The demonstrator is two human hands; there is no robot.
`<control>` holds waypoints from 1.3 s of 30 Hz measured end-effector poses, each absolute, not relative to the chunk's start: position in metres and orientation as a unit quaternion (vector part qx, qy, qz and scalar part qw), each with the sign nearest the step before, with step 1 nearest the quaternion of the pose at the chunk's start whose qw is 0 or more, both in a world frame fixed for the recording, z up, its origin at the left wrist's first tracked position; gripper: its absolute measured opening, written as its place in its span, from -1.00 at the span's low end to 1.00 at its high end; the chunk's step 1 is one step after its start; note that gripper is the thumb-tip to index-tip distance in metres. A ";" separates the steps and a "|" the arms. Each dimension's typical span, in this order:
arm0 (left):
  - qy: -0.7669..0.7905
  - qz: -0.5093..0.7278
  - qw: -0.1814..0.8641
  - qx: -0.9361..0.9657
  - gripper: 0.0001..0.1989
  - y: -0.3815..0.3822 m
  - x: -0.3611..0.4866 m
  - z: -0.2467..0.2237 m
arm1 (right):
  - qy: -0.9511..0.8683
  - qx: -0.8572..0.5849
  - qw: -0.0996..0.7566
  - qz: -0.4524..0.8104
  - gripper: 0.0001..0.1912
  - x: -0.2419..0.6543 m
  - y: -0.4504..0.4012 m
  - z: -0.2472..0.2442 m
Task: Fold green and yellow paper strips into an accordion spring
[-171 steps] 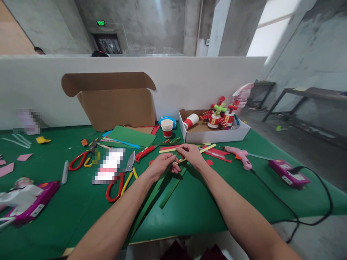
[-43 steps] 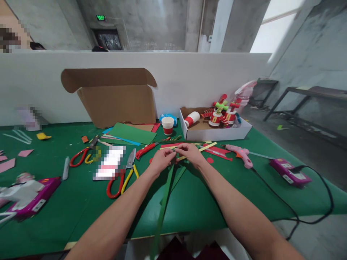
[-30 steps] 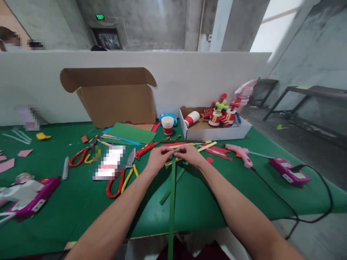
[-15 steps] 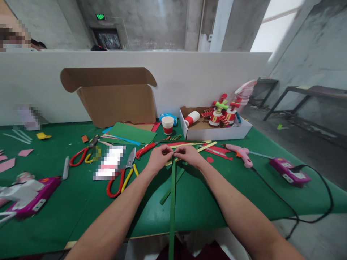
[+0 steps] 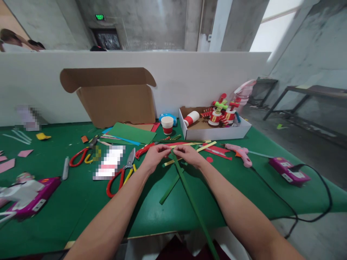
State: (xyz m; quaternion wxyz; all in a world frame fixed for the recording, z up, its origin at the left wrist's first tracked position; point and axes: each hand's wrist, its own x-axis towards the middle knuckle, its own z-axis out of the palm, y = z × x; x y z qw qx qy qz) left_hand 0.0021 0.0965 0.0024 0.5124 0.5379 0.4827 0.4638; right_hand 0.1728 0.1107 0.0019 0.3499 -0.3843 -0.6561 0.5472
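Observation:
Both hands meet near the middle of the green table. My left hand (image 5: 158,156) is closed in a pinch at the upper end of a long green paper strip (image 5: 191,195). Fingers of my right hand (image 5: 187,153) pinch the same end from the other side. From there the strip slants down to the right and over the table's front edge. Beneath it another green strip (image 5: 169,189) lies diagonally on the table. Yellow strips (image 5: 207,146) lie just behind and beside my hands.
Scissors (image 5: 127,169) and a phone-like blurred object lie left. A paper cup (image 5: 167,126) stands behind my hands. Right of it is a white box (image 5: 217,134) with decorated cups. A pink glue gun (image 5: 242,153) and a purple power strip (image 5: 290,172) lie right.
The long green strip's lower part has swung to the right, from nearly straight down to slanting. My left hand has shifted slightly left, with its fingers a little more extended.

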 end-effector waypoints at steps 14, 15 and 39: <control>0.493 0.442 0.376 0.648 -0.81 0.095 0.002 0.004 | -0.628 -0.398 0.356 0.566 -0.72 0.174 0.112 -0.001; 0.490 0.442 0.366 0.657 -0.82 0.095 0.002 0.003 | -0.628 -0.398 0.356 0.566 -0.72 0.174 0.113 -0.001; 0.488 0.424 0.160 0.746 -0.93 0.090 0.007 0.003 | -0.603 -0.387 0.354 0.601 -0.72 0.173 0.112 -0.002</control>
